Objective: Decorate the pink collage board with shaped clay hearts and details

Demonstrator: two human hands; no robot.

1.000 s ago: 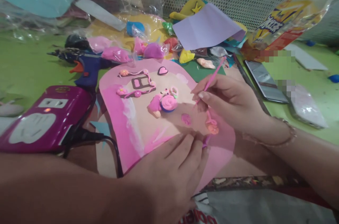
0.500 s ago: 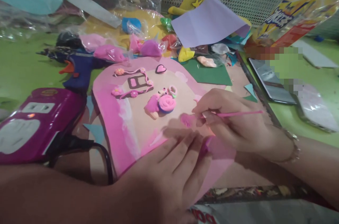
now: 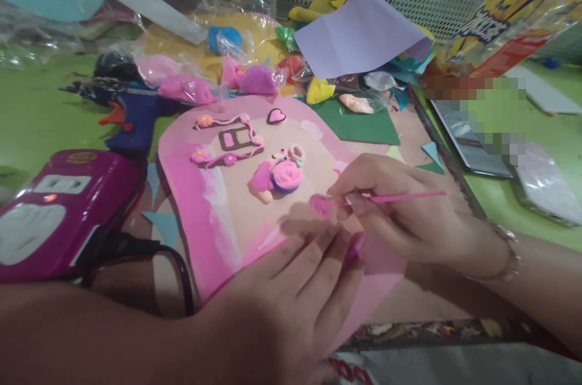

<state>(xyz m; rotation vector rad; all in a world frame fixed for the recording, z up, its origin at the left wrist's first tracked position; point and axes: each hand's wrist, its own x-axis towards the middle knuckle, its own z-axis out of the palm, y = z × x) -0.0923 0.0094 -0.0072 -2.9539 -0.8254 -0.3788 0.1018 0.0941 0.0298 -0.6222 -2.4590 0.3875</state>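
My right hand (image 3: 386, 206) pinches a thin pink clay tool (image 3: 409, 196), its tip end down beside a small pink clay patch (image 3: 321, 205) with lines scored in it. Fingers stretched out, my left hand (image 3: 300, 288) lies flat on the lower part of a pink and cream board (image 3: 191, 221). A bit of purple clay (image 3: 355, 247) shows by its fingertips. Higher on the board are a clay snail with a spiral shell (image 3: 287, 176), a pink heart (image 3: 276, 116) and a wavy strand with clay flowers (image 3: 230, 160).
To the left are a purple power box (image 3: 91, 173) with a black cable and a blue glue gun (image 3: 134, 121). Bagged clay lumps (image 3: 259, 80), a lilac sheet (image 3: 359, 33) and green card (image 3: 359, 121) lie behind. A phone (image 3: 473, 142) and snack bag (image 3: 491, 27) are right.
My right hand has shifted very slightly to the left with the clay tool. The lines in the pink patch look clearer. My left hand stays in place.
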